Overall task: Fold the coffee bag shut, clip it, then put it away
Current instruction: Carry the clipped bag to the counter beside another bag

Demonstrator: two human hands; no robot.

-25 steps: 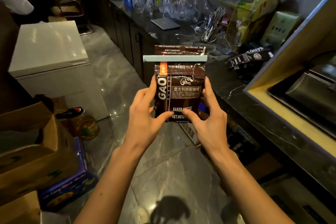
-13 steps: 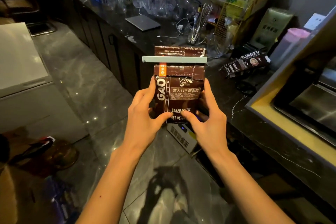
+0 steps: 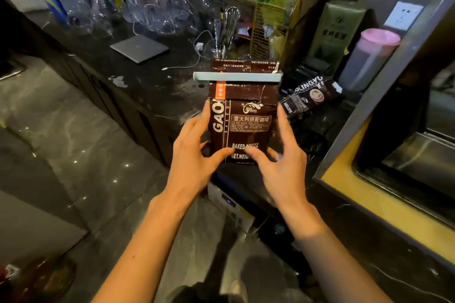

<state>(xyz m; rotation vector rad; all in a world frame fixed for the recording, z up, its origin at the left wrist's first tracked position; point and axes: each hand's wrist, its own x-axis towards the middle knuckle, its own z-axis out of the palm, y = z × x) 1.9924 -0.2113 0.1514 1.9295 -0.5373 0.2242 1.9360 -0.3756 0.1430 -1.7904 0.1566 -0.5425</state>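
Observation:
I hold a dark brown coffee bag (image 3: 243,123) upright in front of me, above the edge of the black counter (image 3: 138,81). Its top is folded over, and a pale green clip bar (image 3: 237,76) is clamped across the fold. My left hand (image 3: 194,155) grips the bag's left side, thumb on its lower front. My right hand (image 3: 280,157) grips the right side the same way, with the index finger raised along the edge.
A second coffee bag (image 3: 312,96) lies on the counter behind. Glassware (image 3: 152,15), a whisk in a holder (image 3: 226,29), a laptop (image 3: 139,48), a green box (image 3: 337,29) and a pink-lidded container (image 3: 369,56) crowd the back. A yellow-edged cabinet (image 3: 384,206) stands at right.
The view has swung right and closer to the counter, so the white chest and cardboard boxes on the left left the frame. The bag stays clipped in both hands.

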